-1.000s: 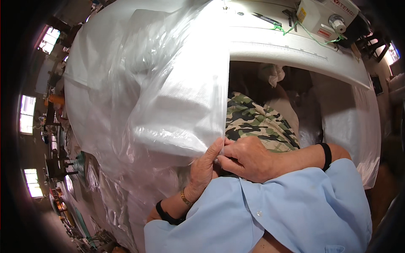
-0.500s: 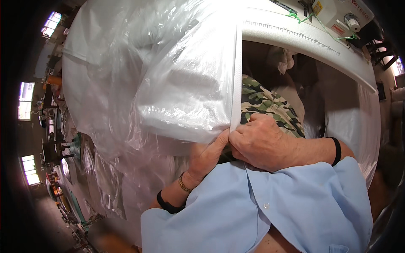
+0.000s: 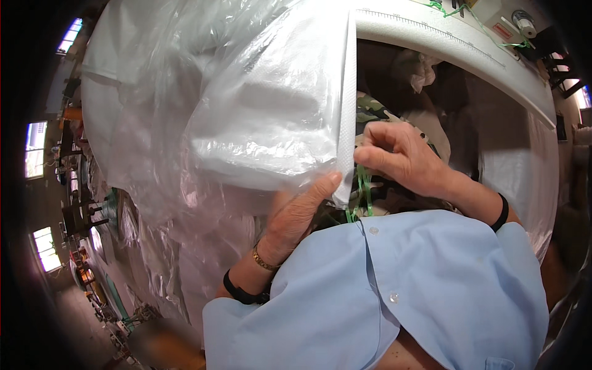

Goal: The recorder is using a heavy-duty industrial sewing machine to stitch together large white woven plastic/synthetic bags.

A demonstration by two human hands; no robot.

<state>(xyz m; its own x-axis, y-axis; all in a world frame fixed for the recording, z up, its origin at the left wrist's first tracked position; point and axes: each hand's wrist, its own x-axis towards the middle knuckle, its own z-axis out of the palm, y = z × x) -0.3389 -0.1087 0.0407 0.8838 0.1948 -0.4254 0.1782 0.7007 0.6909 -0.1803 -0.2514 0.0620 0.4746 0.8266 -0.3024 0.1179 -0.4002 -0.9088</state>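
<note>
Two hands (image 3: 296, 216) (image 3: 401, 157) on one white woven sack (image 3: 277, 123)

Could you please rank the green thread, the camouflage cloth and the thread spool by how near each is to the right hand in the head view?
From the right hand:
1. Green thread: at its fingertips, hanging just below them.
2. Camouflage cloth: just behind the hand, beside the white fabric edge; nearly as close as the thread.
3. Thread spool: far off on the white table, upper right.
</note>
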